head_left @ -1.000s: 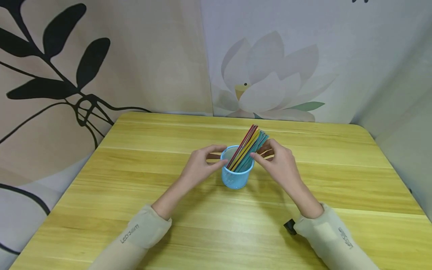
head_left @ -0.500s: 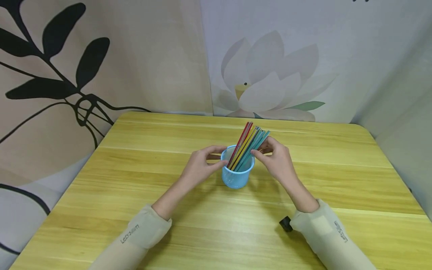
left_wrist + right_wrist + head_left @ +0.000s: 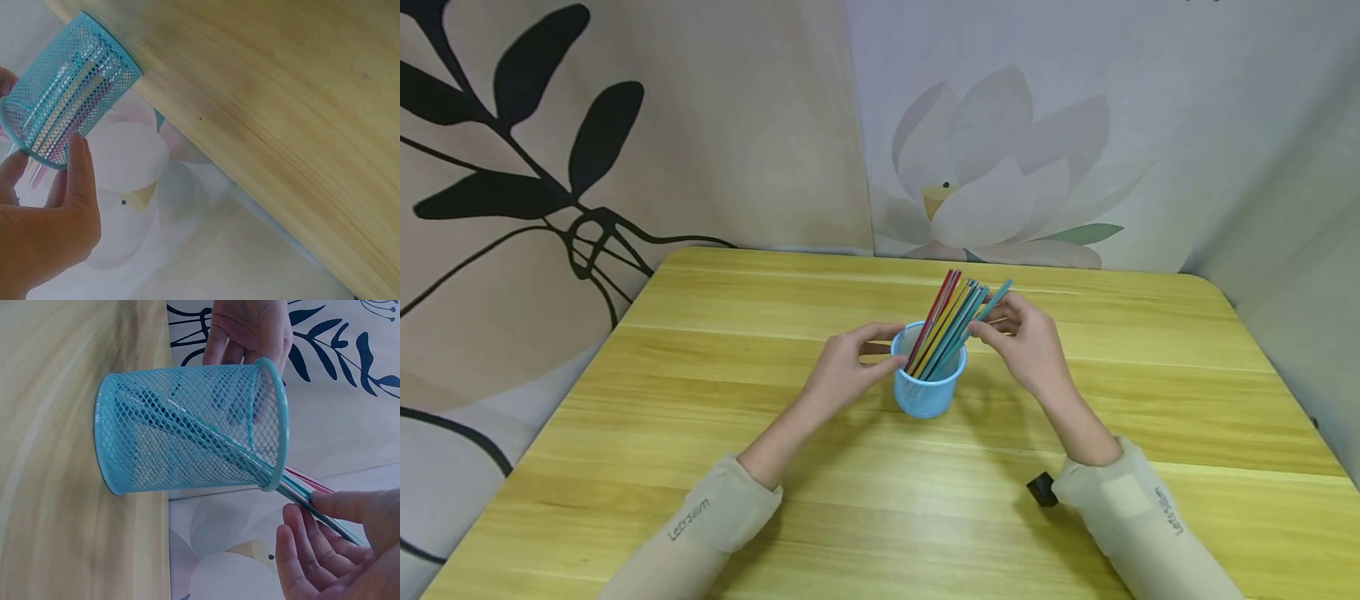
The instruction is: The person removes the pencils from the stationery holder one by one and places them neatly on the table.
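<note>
A light blue mesh pen holder [image 3: 925,398] stands upright on the table. Thin straw-like sticks in red, yellow and teal [image 3: 942,327] lean in it towards its far right side. My left hand [image 3: 848,367] grips the holder near its rim, thumb on the near side and fingers behind; the left wrist view shows the fingertips on the mesh [image 3: 75,94]. With thumb and fingers my right hand [image 3: 1024,342] pinches one teal stick [image 3: 997,297], tilted away from the bundle, its lower end still inside the holder. That contact also appears in the right wrist view.
The wooden table [image 3: 700,400] reaches back to a wall covering [image 3: 1000,133] printed with a flower and dark leaves. A small black object [image 3: 1042,489] sits by my right sleeve cuff.
My right hand has shifted slightly up and right, drawing one teal stick apart from the others. The bundle has straightened a little; my left hand and the holder stay put.
</note>
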`<state>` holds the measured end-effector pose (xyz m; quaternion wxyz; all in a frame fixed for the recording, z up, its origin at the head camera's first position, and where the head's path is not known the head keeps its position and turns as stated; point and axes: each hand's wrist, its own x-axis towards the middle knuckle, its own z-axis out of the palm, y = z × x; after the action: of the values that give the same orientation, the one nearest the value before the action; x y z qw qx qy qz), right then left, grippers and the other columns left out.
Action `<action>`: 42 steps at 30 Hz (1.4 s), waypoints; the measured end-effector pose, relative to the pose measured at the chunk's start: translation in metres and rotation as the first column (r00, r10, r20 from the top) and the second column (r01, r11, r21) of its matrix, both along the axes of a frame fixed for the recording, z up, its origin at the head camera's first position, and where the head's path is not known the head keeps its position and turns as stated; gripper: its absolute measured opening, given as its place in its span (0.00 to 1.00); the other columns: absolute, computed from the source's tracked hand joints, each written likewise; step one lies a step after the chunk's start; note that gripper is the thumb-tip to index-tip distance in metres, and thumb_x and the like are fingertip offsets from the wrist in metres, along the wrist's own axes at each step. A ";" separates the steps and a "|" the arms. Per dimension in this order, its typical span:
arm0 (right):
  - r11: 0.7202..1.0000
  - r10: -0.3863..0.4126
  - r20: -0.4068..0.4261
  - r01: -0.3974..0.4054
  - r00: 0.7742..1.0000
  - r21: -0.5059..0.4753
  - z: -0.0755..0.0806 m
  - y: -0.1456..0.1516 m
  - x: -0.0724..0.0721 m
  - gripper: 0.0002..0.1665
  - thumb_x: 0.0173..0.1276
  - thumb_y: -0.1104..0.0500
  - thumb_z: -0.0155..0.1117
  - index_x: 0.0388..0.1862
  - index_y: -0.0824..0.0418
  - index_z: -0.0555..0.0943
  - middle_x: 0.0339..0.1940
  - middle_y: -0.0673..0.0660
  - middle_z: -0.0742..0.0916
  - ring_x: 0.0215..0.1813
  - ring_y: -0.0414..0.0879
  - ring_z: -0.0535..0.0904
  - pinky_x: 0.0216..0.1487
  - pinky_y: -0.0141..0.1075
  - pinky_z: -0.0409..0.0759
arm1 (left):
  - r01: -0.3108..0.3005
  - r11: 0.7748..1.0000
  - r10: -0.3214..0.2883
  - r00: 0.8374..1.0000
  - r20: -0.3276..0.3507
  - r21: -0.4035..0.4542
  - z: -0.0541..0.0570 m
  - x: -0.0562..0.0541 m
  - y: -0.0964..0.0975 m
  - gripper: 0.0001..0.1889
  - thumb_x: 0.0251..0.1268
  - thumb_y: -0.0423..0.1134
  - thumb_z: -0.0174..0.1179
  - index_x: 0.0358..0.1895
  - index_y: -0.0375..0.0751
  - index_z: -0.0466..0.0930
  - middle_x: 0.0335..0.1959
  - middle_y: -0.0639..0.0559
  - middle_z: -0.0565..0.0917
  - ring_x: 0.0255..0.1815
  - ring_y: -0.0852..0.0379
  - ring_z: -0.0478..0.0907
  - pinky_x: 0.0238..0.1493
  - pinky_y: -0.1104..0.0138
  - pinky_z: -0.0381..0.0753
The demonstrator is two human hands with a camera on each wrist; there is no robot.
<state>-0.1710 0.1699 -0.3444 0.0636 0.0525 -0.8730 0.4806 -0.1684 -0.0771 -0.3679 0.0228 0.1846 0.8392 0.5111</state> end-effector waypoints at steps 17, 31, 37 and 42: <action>0.967 0.019 -0.043 -0.029 0.999 -0.252 0.015 0.011 -0.001 0.22 0.72 0.62 0.63 0.61 0.69 0.73 0.36 0.47 0.86 0.35 0.31 0.85 0.41 0.28 0.88 | -0.011 1.000 0.012 0.999 0.033 -0.015 -0.001 0.001 -0.001 0.22 0.66 0.38 0.66 0.63 0.40 0.78 0.61 0.43 0.83 0.56 0.44 0.85 0.52 0.60 0.88; 0.944 -0.005 -0.123 -0.036 0.992 -0.329 0.029 0.022 -0.005 0.18 0.71 0.65 0.63 0.57 0.61 0.74 0.31 0.40 0.86 0.33 0.34 0.87 0.40 0.30 0.88 | -0.021 0.998 0.022 1.000 0.018 -0.051 0.001 0.003 0.000 0.22 0.67 0.40 0.66 0.63 0.42 0.79 0.60 0.43 0.83 0.54 0.43 0.86 0.51 0.59 0.88; 0.923 -0.010 -0.171 -0.057 0.985 -0.380 0.036 0.028 -0.007 0.16 0.70 0.66 0.64 0.54 0.55 0.76 0.31 0.43 0.86 0.33 0.36 0.87 0.39 0.30 0.88 | -0.033 0.997 0.034 0.999 0.021 -0.065 0.002 0.004 0.001 0.23 0.67 0.41 0.66 0.64 0.44 0.79 0.60 0.43 0.84 0.55 0.43 0.85 0.51 0.58 0.88; 0.915 -0.018 -0.192 -0.061 0.981 -0.399 0.041 0.032 -0.008 0.16 0.69 0.66 0.64 0.54 0.55 0.76 0.31 0.43 0.87 0.33 0.36 0.87 0.38 0.28 0.88 | -0.034 0.996 0.036 0.999 0.019 -0.078 0.002 0.003 0.000 0.23 0.68 0.42 0.65 0.64 0.44 0.79 0.61 0.44 0.83 0.55 0.44 0.85 0.51 0.59 0.88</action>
<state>-0.1788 0.2023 -0.3032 0.1514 0.0938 -0.7446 0.6433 -0.1651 -0.0767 -0.3664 0.0294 0.1636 0.8612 0.4803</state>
